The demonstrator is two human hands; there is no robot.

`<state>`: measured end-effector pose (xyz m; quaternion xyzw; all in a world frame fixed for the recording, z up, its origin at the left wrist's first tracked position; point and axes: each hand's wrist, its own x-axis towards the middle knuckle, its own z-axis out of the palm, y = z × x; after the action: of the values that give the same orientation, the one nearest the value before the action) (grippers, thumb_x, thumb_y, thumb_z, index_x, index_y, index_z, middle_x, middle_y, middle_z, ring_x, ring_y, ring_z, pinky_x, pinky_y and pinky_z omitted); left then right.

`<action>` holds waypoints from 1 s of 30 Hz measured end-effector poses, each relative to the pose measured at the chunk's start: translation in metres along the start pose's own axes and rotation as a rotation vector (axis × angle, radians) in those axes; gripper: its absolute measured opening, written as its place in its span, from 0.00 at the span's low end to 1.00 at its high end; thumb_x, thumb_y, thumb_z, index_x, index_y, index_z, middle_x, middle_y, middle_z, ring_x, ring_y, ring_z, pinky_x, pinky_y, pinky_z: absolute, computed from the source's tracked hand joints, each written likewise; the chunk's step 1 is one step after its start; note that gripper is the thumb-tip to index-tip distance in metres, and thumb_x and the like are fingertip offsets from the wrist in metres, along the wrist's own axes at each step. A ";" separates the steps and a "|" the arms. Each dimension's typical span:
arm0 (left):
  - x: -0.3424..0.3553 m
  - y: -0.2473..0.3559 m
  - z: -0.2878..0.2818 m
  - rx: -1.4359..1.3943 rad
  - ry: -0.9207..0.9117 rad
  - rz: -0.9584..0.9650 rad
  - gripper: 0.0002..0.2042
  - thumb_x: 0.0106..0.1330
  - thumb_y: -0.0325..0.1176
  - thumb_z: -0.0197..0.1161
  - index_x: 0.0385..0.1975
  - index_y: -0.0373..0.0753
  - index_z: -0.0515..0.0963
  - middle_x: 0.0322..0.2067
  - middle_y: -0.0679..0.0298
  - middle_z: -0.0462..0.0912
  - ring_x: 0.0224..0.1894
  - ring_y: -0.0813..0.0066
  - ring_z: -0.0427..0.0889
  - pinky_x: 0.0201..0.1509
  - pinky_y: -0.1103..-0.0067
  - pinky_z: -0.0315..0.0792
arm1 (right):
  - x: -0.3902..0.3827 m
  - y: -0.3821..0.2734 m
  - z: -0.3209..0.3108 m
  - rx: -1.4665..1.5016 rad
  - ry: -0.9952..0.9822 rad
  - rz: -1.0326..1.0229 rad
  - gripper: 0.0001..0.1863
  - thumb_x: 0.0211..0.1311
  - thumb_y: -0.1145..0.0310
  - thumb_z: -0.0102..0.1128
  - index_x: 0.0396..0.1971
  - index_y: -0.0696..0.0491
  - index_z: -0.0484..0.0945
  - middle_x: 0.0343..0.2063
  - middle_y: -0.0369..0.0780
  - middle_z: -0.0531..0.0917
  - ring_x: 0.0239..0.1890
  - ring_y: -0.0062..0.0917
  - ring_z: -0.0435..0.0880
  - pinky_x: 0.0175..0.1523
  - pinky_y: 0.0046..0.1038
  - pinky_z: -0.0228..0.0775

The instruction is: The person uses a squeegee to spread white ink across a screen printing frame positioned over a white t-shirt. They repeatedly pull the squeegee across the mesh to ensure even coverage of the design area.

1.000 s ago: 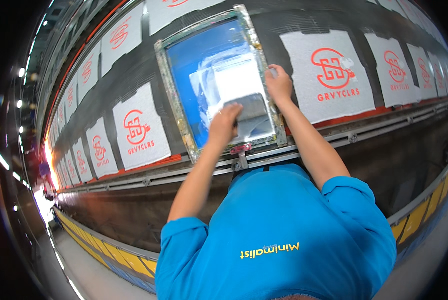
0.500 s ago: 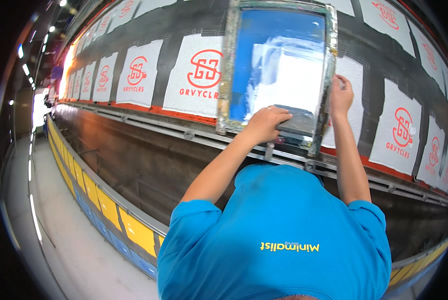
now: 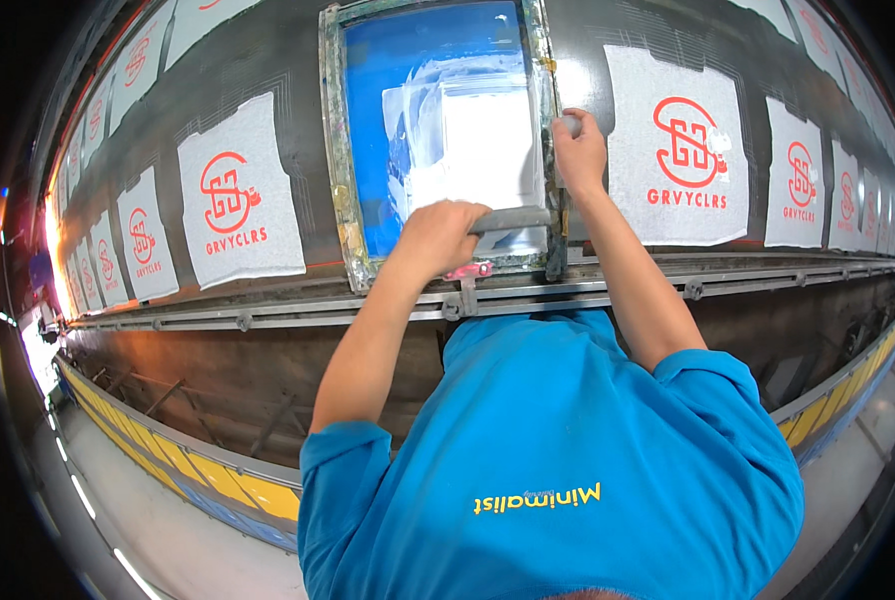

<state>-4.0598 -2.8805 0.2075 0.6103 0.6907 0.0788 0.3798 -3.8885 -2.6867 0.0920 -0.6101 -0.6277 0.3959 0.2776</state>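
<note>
A screen-printing frame (image 3: 333,120) with a blue mesh, white ink and a worn, paint-spattered rim lies at the top middle. My left hand (image 3: 438,232) grips a dark squeegee (image 3: 513,221) lying across the lower part of the mesh, over the ink. Just outside the frame's right rim, my right hand (image 3: 581,150) has curled fingers round a small grey piece that I cannot make out. A pink clamp fitting (image 3: 468,270) sits at the frame's lower edge.
Pale grey fabric pieces with red prints (image 3: 636,90) lie in rows on a long dark printing table (image 3: 308,170), either side of the frame. A metal rail (image 3: 618,301) runs along the near edge. Yellow and blue panels (image 3: 258,490) line a lower ledge behind me.
The view has swung right, then back. My left hand is now more bunched over the squeegee, which still lies low on the screen. My right hand stays at the frame's right side.
</note>
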 end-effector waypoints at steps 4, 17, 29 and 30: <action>0.054 -0.023 -0.041 0.060 0.067 0.058 0.18 0.61 0.33 0.64 0.53 0.51 0.85 0.40 0.55 0.89 0.45 0.52 0.88 0.48 0.61 0.80 | -0.003 -0.014 -0.001 -0.043 -0.045 0.053 0.18 0.65 0.56 0.64 0.51 0.48 0.82 0.26 0.43 0.86 0.31 0.37 0.86 0.42 0.38 0.76; 0.172 -0.064 -0.109 0.255 0.189 0.092 0.09 0.61 0.40 0.70 0.39 0.47 0.85 0.35 0.57 0.88 0.41 0.49 0.86 0.42 0.56 0.78 | 0.056 -0.086 0.001 -0.113 -0.004 -0.855 0.29 0.55 0.46 0.77 0.43 0.57 0.87 0.36 0.45 0.86 0.47 0.43 0.84 0.57 0.42 0.72; 0.059 -0.037 0.013 0.257 0.371 0.068 0.21 0.50 0.26 0.73 0.46 0.50 0.86 0.38 0.65 0.87 0.40 0.58 0.87 0.42 0.64 0.82 | -0.056 -0.033 -0.005 -0.477 -0.197 -0.993 0.10 0.46 0.72 0.68 0.25 0.49 0.73 0.27 0.39 0.77 0.34 0.34 0.80 0.40 0.36 0.70; 0.044 -0.031 0.024 0.227 0.378 0.086 0.21 0.50 0.27 0.73 0.46 0.49 0.85 0.38 0.65 0.86 0.39 0.59 0.87 0.42 0.65 0.82 | -0.074 -0.025 -0.010 -0.442 -0.194 -0.982 0.10 0.46 0.72 0.68 0.26 0.50 0.73 0.26 0.38 0.76 0.33 0.33 0.79 0.40 0.36 0.69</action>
<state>-4.0680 -2.8569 0.1543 0.6525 0.7273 0.1296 0.1688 -3.8863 -2.7568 0.1281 -0.2499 -0.9297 0.1328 0.2359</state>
